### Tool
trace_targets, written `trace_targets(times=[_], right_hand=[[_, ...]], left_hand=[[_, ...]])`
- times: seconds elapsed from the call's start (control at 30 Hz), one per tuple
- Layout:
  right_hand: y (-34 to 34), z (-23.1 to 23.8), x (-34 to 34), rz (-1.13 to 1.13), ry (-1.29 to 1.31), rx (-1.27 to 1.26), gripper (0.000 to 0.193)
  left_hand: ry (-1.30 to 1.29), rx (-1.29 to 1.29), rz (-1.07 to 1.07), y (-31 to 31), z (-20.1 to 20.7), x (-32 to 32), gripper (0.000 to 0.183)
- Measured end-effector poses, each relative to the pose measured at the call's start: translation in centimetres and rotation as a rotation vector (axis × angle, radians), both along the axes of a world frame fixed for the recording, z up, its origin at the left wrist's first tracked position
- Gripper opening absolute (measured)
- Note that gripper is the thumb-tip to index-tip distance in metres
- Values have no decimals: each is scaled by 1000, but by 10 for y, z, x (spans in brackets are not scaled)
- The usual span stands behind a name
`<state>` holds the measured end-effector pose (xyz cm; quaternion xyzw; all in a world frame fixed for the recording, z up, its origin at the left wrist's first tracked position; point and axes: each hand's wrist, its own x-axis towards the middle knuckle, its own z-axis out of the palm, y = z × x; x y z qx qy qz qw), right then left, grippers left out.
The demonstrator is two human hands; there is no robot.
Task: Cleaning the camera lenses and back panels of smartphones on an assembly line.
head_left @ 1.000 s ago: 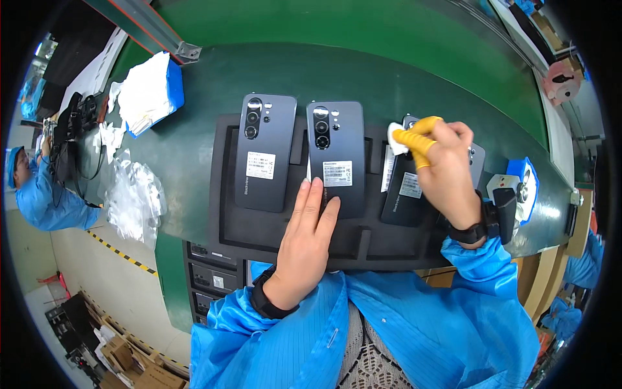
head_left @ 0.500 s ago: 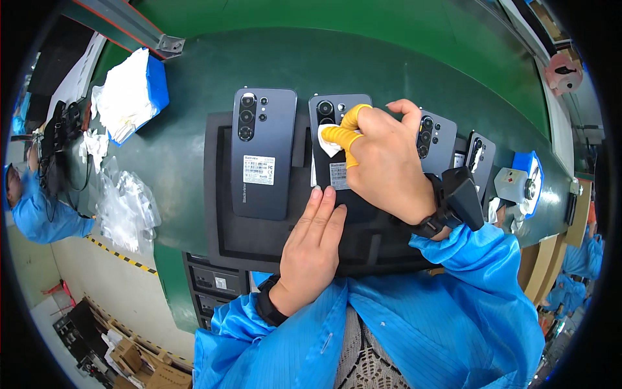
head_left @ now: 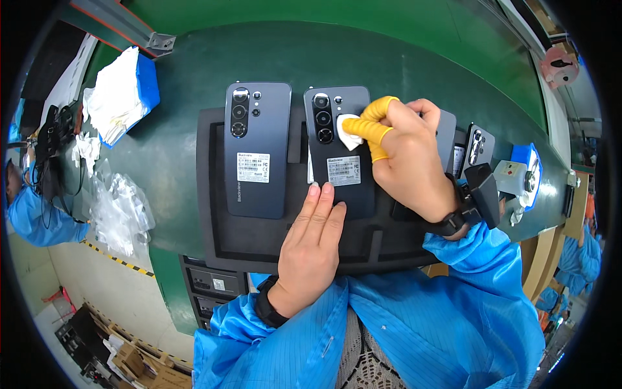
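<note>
Head view: right hand (head_left: 414,152), fingers clamped on white cloth (head_left: 348,135), seems mid-wipe on the second-from-left phone (head_left: 334,149); left hand (head_left: 308,243) lies flat, fingers nearly together; whether other phones (head_left: 258,139) are finished, unclear.

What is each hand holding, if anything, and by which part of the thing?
The right hand holds a white cloth by its right side, with yellow-covered fingers. The left hand seems to hold nothing; its fingertips rest on a phone.

the wipe (head_left: 350,135) looks like matt cloth, the phone (head_left: 333,148) beneath smooth, the sleeve (head_left: 483,259) glossy fabric.
</note>
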<state>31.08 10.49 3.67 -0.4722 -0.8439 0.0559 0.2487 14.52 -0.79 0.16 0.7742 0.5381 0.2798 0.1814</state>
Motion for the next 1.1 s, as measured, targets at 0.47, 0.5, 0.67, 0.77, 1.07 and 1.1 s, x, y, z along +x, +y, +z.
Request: trace_targets(times=[0.47, 0.5, 0.67, 0.77, 1.07, 1.1], right_hand=[[23, -13, -4, 172, -80, 172, 13], [23, -12, -4, 167, -78, 165, 13], [34, -8, 5, 110, -96, 218, 19], [36, 2, 5, 59, -83, 226, 28], [37, 20, 0, 11, -101, 134, 40], [37, 22, -4, 16, -109, 112, 41]], left_hand=[[12, 8, -2, -1, -1, -1, 32], [13, 10, -2, -1, 0, -1, 32], [7, 15, -3, 0, 1, 1, 30], [-16, 16, 10, 0, 0, 2, 30], [-75, 54, 121, -12, 12, -37, 27], [-49, 48, 158, -11, 13, -41, 28]])
